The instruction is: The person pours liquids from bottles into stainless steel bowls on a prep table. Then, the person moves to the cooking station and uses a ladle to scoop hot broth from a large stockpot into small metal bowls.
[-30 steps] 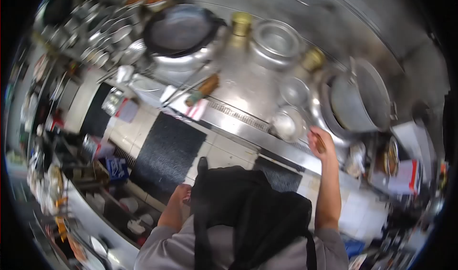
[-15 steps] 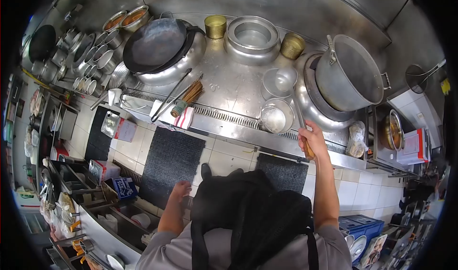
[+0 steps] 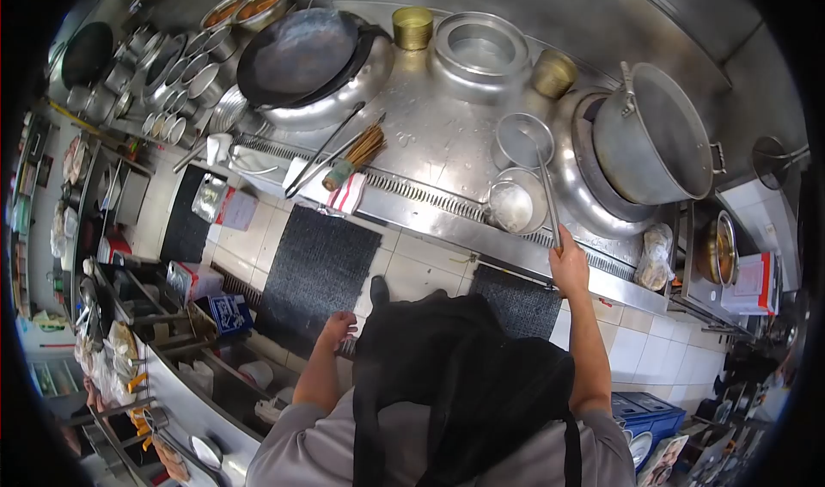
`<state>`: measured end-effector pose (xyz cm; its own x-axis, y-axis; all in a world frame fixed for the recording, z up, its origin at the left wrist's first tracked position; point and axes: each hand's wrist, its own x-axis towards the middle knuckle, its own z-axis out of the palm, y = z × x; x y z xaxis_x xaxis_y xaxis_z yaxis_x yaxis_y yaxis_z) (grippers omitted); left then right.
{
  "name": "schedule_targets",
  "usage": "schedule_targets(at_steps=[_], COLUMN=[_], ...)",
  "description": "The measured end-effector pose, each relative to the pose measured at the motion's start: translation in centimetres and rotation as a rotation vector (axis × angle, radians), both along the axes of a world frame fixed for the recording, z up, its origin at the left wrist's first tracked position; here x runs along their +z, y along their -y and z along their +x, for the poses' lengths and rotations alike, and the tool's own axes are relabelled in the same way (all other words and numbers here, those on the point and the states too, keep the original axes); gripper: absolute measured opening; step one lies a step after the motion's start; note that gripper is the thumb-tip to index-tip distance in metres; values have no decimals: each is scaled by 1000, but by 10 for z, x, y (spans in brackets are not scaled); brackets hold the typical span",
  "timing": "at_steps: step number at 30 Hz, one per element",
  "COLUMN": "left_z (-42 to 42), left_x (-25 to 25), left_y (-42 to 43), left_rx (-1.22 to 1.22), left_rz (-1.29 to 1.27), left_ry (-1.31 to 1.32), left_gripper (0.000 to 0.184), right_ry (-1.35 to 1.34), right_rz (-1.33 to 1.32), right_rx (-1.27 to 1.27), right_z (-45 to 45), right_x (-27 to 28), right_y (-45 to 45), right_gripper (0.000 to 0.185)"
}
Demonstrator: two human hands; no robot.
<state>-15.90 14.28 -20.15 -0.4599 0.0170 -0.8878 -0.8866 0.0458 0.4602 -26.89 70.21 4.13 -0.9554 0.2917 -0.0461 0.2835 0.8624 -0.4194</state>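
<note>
One stockpot (image 3: 632,150) near the ladle (image 3: 547,188)

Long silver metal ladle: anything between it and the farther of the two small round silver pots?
Nothing visible: the right hand holds the ladle, whose far end appears inside the farther pot; its shaft passes along the right side of the nearer pot.

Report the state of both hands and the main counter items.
Ladle: slanted, far end over or in rear small pot
Right hand: closed on ladle handle
Left hand: loosely curled, apparently empty
Front small pot: uncovered, white contents
Large pot: tilted, uncovered
Wok: tilted
Brush: lying down
Striped towel: draped
</note>
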Motion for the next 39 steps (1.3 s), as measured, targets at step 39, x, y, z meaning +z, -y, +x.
schedule_targets(at_steps=[39], left_z=[0], left_x=[-2], left_y=[-8], left_rx=[17], left_rz=[-12], left_ry=[39], left_gripper=[21], right_ry=[-75], right_rz=[-953], right_rx=[-226], right_z=[-5], right_x=[69], right_y=[14], right_gripper=[59])
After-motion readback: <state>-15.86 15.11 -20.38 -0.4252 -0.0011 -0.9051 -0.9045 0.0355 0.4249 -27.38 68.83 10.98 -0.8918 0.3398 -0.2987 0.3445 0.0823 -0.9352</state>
